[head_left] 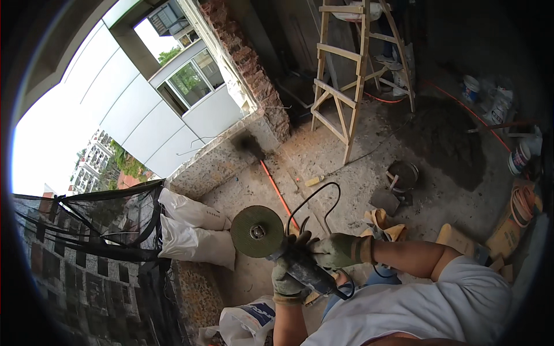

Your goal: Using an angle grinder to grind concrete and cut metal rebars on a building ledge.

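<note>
An angle grinder (306,268) with a round green disc (248,228) is held tilted in front of my body, disc side up. My left hand (287,282), in a grey-green work glove, grips the grinder's body from beneath, just below the disc. My right hand (337,251), gloved alike, holds the upper side of the tool near its head. A black cord (332,196) loops behind the grinder.
A wooden ladder (337,101), with another person's legs (388,57) behind it, stands at the back. A bucket (410,176), shovel (382,199) and dark mortar patch (444,144) lie rightward. White sacks (196,242), black netting (104,230) and a broken-edged opening (213,164) lie leftward.
</note>
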The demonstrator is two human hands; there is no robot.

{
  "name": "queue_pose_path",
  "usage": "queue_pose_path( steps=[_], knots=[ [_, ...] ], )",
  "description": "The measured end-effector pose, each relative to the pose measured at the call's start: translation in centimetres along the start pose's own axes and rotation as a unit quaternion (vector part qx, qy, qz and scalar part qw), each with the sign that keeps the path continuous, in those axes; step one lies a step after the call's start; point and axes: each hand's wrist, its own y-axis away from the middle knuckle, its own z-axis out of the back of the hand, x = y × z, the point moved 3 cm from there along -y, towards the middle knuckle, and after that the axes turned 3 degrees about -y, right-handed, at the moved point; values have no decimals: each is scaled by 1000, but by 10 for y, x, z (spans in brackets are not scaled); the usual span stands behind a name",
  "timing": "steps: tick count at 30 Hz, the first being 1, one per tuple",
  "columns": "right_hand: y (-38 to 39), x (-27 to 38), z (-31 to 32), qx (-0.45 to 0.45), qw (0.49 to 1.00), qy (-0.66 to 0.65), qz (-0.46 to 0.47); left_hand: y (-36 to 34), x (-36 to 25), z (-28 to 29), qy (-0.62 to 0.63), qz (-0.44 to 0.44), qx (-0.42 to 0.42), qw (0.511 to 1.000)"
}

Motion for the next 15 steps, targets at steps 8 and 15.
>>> queue_pose_path(
  steps=[8, 15],
  knots=[
    [133, -91, -68, 40, 845, -201, -493, -54, -49, 45, -13, -57, -83, 995],
    [390, -147, -192, 72, 809, -6, -584, -109, -90, 111, -134, -112, -69, 982]
  ],
)
